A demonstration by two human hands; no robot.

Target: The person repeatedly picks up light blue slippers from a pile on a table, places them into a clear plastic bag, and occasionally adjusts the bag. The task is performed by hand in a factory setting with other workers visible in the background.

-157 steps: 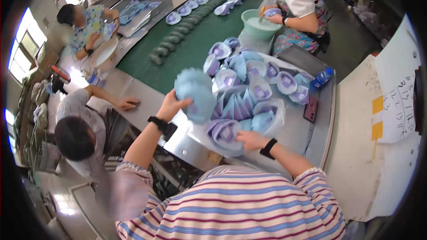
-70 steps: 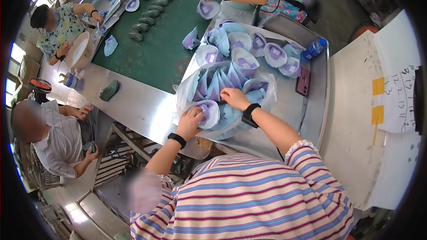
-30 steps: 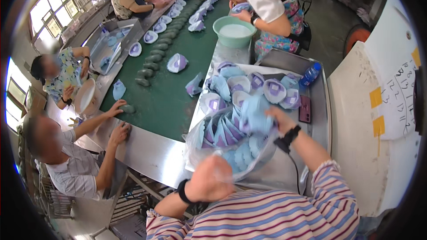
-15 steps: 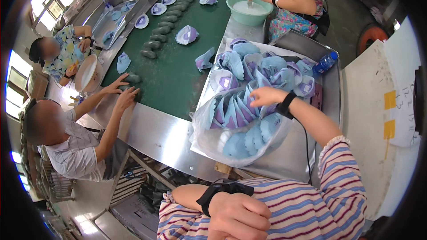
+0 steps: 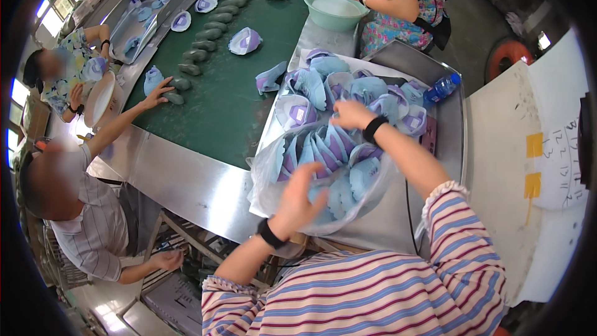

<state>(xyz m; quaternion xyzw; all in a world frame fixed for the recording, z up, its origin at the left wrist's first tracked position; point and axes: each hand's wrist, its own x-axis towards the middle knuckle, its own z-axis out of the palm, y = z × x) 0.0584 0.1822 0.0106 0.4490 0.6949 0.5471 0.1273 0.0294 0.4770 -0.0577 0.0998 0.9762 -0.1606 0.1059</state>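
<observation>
at the near edge of the table (image 5: 186,177), blue and purple uppers (image 5: 331,148) are held in a clear bag (image 5: 266,180), some stood in a slanted row, others nested near its front. just behind the bag, more uppers are heaped in a loose pile (image 5: 367,89).

the left hand (image 5: 298,202) is spread, thumb well apart from the fingers, above the near left part of the bag; whether the plastic is touched cannot be told. the right hand (image 5: 353,116) is placed where the row meets the pile, its fingers bent down; whether an upper is pinched there is hidden.

half a second ago the left hand was curled low before the striped shirt (image 5: 373,292); now it has been raised to the bag, so both hands are brought to the uppers at once, where only the right was engaged. the blue upper held up by the right hand a second ago is no longer seen lifted.

beside the pile, a phone (image 5: 429,132) is partly covered and a blue bottle (image 5: 442,88) is laid tilted. farther off, dark lumps (image 5: 206,45) are lined up on the green belt (image 5: 214,109), two of them reached by a co-worker's hand (image 5: 155,94).
</observation>
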